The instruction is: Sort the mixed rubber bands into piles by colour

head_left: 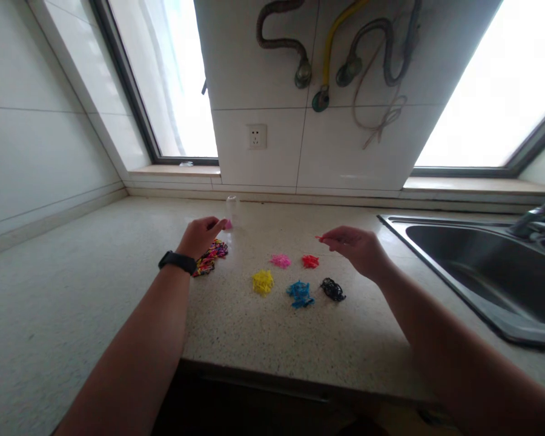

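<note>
My right hand (352, 245) pinches a small red rubber band (320, 238) above the counter, to the right of a red pile (310, 261). On the other side, my left hand (204, 233) has its fingertips drawn together; what they hold, if anything, is too small to make out. Beneath and beside that hand lies a mixed heap of coloured rubber bands (212, 257). A clear upright container (232, 209) with something pink (228, 224) low down stands by the left fingertips; whether they touch it I cannot tell. Single-colour piles lie between the hands: pink (280, 260), yellow (263, 282), blue (300, 293) and black (333, 289).
A speckled stone counter (254, 339) carries everything, its front edge close to me. At the right is a steel sink (463, 254) with a faucet (538, 218). Pipes (303, 72) and a socket (257, 137) are on the tiled back wall, between two windows.
</note>
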The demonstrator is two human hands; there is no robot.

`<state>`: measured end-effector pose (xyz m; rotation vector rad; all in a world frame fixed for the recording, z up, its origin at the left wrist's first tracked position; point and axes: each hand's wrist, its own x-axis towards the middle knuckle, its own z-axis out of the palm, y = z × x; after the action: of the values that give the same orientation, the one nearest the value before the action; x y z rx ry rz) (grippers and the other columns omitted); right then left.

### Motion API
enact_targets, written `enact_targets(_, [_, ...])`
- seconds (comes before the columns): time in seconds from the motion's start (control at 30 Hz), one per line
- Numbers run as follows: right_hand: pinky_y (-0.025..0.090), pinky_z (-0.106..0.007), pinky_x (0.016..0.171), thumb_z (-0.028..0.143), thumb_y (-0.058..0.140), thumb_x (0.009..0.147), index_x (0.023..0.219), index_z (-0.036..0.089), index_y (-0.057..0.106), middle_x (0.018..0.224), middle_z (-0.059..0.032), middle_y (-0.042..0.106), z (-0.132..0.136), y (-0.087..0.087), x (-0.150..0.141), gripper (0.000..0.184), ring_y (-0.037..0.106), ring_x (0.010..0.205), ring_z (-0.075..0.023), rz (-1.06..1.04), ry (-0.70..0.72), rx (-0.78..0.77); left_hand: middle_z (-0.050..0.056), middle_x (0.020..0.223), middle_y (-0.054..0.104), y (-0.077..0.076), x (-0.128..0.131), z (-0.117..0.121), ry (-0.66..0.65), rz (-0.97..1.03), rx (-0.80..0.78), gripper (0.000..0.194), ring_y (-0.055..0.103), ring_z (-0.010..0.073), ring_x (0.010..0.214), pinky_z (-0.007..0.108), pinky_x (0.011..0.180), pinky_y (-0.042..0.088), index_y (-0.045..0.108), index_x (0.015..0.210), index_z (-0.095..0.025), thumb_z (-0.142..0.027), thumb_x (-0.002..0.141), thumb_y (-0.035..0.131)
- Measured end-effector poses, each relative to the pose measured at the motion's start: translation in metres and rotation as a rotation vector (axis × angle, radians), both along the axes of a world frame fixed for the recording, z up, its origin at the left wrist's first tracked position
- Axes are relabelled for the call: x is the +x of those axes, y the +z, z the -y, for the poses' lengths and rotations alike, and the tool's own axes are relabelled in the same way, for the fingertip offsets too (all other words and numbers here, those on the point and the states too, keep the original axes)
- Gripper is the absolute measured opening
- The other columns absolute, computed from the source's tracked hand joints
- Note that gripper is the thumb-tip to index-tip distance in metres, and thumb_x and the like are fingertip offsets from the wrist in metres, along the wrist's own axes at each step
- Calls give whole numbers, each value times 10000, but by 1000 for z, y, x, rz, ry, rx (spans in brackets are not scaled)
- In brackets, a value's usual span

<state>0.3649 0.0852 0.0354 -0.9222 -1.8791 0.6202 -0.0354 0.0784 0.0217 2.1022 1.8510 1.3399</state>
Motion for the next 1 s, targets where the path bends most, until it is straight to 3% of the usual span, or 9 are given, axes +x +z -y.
enact_targets(0.53, [521,-313,658,376,686,848,977,206,743,907,-60,773,2,-28,-7,222,642,694,-148,126,146,-76,-27,498,515,-3,4,0,21,-36,-24,423,433,131,498,258,525,300,752,758,-189,-534,887,546])
enact_targets(1.0, [507,-313,694,303,608,900,1034,199,734,969,-63,769,8,-23,-7,211,657,767,-155,195,176,-47,-12,537,586,-1,9,2,14,-65,-78,455,490,138,533,260,556,325,762,806,-173,-548,897,522])
